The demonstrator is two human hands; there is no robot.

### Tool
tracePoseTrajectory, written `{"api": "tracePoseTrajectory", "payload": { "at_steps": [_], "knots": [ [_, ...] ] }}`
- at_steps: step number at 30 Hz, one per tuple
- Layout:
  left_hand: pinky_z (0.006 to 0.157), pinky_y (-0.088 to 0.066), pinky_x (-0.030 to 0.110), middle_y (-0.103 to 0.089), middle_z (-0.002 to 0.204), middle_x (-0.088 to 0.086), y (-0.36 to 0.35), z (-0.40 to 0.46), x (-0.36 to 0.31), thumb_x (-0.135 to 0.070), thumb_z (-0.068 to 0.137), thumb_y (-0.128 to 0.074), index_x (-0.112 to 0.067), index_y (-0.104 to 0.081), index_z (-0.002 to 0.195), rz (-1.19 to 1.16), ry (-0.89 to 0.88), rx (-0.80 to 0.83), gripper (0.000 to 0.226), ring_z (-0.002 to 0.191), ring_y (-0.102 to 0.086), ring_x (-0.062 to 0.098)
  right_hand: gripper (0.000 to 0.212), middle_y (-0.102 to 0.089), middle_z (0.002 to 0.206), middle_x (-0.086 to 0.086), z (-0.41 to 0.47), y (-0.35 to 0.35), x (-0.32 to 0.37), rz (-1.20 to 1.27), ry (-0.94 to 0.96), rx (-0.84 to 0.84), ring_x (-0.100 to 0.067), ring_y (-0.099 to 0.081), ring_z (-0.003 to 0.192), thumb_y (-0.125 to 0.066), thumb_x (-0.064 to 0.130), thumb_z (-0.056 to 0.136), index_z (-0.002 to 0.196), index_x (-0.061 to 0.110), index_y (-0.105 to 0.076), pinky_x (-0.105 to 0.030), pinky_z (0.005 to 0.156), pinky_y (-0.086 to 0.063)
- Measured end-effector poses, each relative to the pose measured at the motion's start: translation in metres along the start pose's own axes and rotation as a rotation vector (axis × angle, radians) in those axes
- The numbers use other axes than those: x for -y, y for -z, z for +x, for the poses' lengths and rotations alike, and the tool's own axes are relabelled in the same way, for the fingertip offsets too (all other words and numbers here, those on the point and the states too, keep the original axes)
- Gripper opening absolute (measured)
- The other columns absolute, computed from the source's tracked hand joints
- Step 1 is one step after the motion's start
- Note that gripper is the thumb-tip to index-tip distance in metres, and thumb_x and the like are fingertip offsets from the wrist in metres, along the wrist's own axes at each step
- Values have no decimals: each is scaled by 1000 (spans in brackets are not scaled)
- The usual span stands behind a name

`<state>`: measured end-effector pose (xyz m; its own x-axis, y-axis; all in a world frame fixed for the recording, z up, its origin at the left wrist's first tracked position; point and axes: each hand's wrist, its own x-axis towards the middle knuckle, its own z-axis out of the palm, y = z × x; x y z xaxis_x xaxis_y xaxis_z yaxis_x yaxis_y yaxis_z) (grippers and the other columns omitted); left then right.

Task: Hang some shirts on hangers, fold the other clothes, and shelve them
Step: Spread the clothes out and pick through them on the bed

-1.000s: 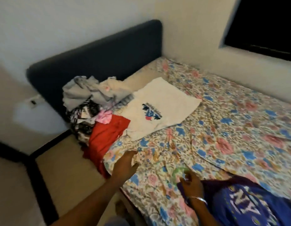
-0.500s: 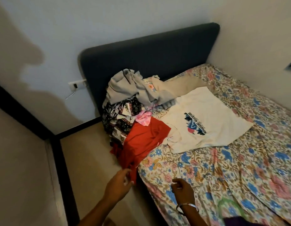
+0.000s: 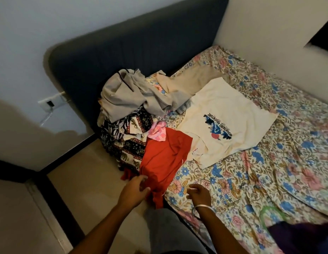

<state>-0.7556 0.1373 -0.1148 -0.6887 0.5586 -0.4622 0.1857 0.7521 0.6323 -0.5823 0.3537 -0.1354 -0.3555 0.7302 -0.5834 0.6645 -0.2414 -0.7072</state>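
Fingers [image 3: 141,182] of the left hand [image 3: 132,194] curl onto the lower edge of the red garment [image 3: 163,158], pinching it where it hangs over the side of the bed [image 3: 269,171], while the right hand [image 3: 199,194] hovers just beside it over the floral sheet, fingers loosely bent and holding nothing. Behind the red garment lie a patterned black-and-white cloth [image 3: 126,140], a small pink piece [image 3: 157,132] and a grey garment [image 3: 126,94] heaped against the dark headboard [image 3: 141,48], with a cream printed T-shirt [image 3: 223,121] spread flat to the right and a green hanger [image 3: 271,213] near the lower right corner
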Motion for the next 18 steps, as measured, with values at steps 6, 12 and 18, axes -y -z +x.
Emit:
{"api": "tracePoseTrajectory", "payload": {
  "at_steps": [6,12,18],
  "knots": [
    [86,-57,33,-61,121,-6,38,60,-4,-29,88,-75,-31,-59,130,-4,11,94,45,99,-64,9,28,-73,82,-18,94,-66,35,101,-231,19,-31,-71,70,-72,0,79,105,8,-66,-34,62,-53],
    [82,-53,23,-64,118,-10,70,135,-11,-15,90,-74,-42,-55,117,4,27,170,43,97,-63,4,61,-63,124,-23,195,-59,64,178,-349,-224,-34,-63,110,-84,6,74,126,10,-53,-39,95,-50],
    [91,-54,24,-62,120,-16,63,214,-33,-24,89,-76,-50,-54,116,42,-73,315,43,102,-62,2,51,-59,130,-21,271,-30,73,484,-621,-149,-24,-65,91,-68,11,93,141,6,-51,-31,76,-51]
  ]
}}
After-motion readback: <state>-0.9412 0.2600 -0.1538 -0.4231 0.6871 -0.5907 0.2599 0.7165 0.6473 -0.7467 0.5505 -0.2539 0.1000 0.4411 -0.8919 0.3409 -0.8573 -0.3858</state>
